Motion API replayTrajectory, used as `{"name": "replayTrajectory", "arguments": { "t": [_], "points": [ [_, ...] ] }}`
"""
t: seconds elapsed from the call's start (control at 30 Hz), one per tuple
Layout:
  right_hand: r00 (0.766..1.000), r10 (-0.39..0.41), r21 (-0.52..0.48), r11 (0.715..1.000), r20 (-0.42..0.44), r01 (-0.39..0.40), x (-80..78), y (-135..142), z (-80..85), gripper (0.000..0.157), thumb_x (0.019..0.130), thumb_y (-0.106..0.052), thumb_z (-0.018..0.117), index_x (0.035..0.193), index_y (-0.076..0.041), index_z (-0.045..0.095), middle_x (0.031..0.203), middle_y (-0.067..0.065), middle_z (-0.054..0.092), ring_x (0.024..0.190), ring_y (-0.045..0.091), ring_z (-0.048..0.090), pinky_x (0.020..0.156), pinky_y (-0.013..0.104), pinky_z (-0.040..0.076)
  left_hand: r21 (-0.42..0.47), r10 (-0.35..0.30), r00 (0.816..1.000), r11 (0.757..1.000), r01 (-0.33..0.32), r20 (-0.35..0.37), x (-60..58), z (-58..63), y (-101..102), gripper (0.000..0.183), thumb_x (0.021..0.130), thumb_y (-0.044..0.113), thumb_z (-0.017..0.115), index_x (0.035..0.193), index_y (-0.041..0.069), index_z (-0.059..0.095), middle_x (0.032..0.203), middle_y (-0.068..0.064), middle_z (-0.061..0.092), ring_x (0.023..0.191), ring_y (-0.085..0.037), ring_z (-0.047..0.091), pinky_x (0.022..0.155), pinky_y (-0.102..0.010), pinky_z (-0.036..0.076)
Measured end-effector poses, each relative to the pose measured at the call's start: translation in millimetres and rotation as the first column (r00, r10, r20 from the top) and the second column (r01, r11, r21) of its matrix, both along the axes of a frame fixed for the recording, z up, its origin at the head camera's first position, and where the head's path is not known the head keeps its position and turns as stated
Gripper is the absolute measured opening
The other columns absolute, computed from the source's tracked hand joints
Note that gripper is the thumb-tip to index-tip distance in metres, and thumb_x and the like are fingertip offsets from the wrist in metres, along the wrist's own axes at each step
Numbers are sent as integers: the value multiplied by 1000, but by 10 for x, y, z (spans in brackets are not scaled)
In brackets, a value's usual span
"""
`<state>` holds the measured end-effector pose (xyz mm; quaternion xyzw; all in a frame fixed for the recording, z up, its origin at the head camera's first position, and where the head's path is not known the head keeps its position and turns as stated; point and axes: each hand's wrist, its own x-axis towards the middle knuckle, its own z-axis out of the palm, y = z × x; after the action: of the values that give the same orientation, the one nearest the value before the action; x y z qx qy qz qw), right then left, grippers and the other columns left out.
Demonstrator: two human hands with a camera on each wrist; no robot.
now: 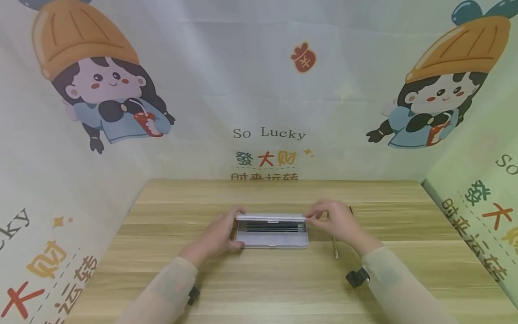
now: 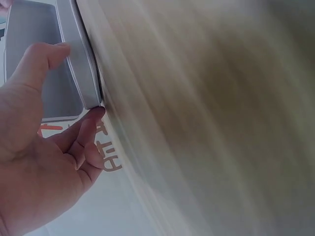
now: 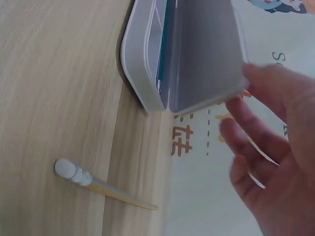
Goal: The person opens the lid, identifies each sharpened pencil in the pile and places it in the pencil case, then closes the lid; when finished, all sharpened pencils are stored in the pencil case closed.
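A white pencil case [image 1: 261, 239] lies on the table with its lid [image 1: 255, 217] raised partway. Inside, several dark green pencils [image 1: 269, 227] lie lengthwise along the back. My left hand [image 1: 216, 236] holds the left end of the case, thumb toward the front and fingers behind; the thumb [image 2: 47, 53] bends over the edge in the left wrist view. At the lid's right corner, my right hand [image 1: 337, 220] pinches the edge between thumb and forefinger. The right wrist view shows the lid [image 3: 209, 54] tilted up from the base [image 3: 140, 59], the other fingers loosely bent.
A yellowish pencil [image 3: 115, 191] with a white eraser lies on the table right of the case, below the right hand. The tip of a thin dark object [image 1: 351, 210] shows behind that hand. A printed cloth [image 1: 267, 103] hangs behind the wooden table [image 1: 259, 288].
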<state>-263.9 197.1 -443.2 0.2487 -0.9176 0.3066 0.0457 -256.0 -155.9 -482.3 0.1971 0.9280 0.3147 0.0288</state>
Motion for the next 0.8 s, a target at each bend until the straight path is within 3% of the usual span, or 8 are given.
{"name": "replayTrajectory", "arguments": {
  "t": [0.07,0.13,0.2,0.3,0.43,0.63,0.8],
  "points": [
    [998,36,-12,999,54,-35,3,22,-40,11,86,-23,83,97,-23,81,104,-3,74,94,17,66,82,37,58,-34,-20,1000,999,20,-19,7,10,2,80,72,15,93,139,18,50,128,-8,66,116,-28,58,107,-52,52],
    [991,72,-13,997,113,-71,0,36,-97,15,83,-24,86,98,-23,80,114,2,73,105,24,66,94,47,57,-64,-34,999,997,32,-29,6,10,-4,72,73,15,92,134,20,54,130,-6,67,115,-26,56,106,-50,51],
    [984,107,3,994,140,-108,-2,44,-157,24,81,-26,88,103,-21,79,126,11,69,119,34,62,105,58,51,-93,-53,998,994,48,-46,1,2,-13,66,75,16,91,129,20,56,130,-8,67,113,-26,55,103,-48,51],
    [974,105,27,993,198,-113,0,44,-225,43,78,-30,90,118,-18,76,144,19,59,135,43,52,115,65,41,-124,-81,996,989,74,-47,-7,-8,-31,63,75,20,92,127,22,57,129,-11,67,113,-27,55,102,-47,50],
    [966,102,30,993,239,-112,14,35,-258,60,76,-30,92,130,-15,71,151,20,54,142,45,46,120,65,35,-130,-97,995,987,95,-14,-8,-7,-53,60,77,29,91,127,23,59,136,-14,63,125,-32,53,112,-54,46],
    [965,93,29,994,246,-103,17,28,-268,61,74,-29,93,129,-16,71,148,17,59,141,42,49,120,61,37,-102,-82,996,991,86,40,-2,34,-58,44,87,37,83,124,25,62,144,-12,59,136,-35,47,117,-58,40],
    [971,99,40,993,219,-110,12,32,-290,60,75,-30,93,128,-15,70,148,18,58,141,42,49,120,61,37,-99,-69,996,992,74,56,-11,47,-54,43,87,35,83,123,25,63,144,-12,58,138,-34,46,118,-57,40]
  ]
}}
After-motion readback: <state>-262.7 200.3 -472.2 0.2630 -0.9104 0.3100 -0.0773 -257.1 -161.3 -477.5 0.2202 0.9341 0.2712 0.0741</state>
